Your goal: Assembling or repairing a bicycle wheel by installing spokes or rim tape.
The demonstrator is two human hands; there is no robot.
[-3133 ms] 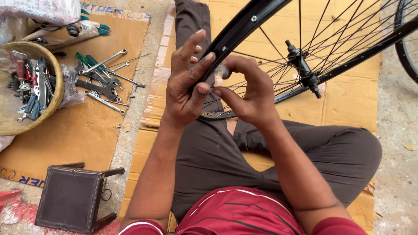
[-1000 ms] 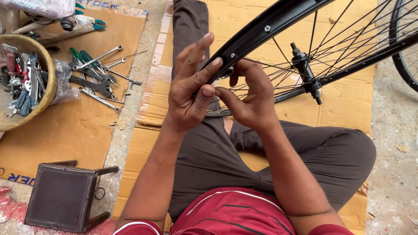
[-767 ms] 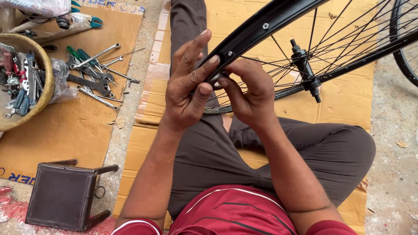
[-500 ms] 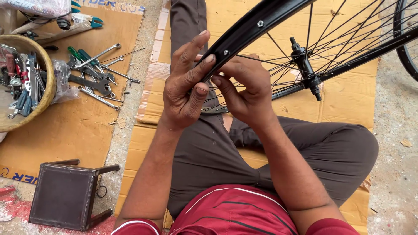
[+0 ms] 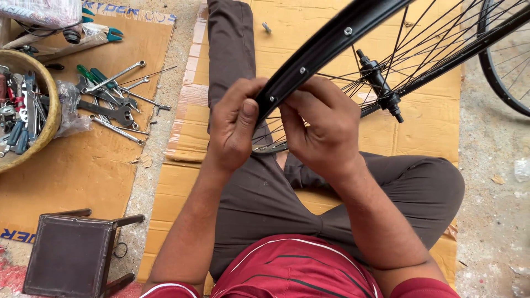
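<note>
A black bicycle wheel rim (image 5: pixel 331 38) with thin spokes and a dark hub (image 5: pixel 380 83) slants across my lap, from my hands up to the top right. My left hand (image 5: pixel 234 127) grips the near edge of the rim, thumb pressed on its inner face. My right hand (image 5: pixel 323 124) wraps the same stretch of rim from the other side, fingers curled among the spokes. Both hands nearly touch each other. I sit cross-legged in grey trousers on flattened cardboard (image 5: pixel 419 132).
Wrenches and screwdrivers (image 5: pixel 113 99) lie spread on cardboard at left, beside a woven basket (image 5: pixel 47 105) full of tools. A small dark stool (image 5: pixel 74 254) stands at lower left. Part of another tyre (image 5: pixel 505 77) shows at the far right.
My left hand's raised fingers have closed down onto the rim. The rim has shifted slightly and both hands now clasp it close together.
</note>
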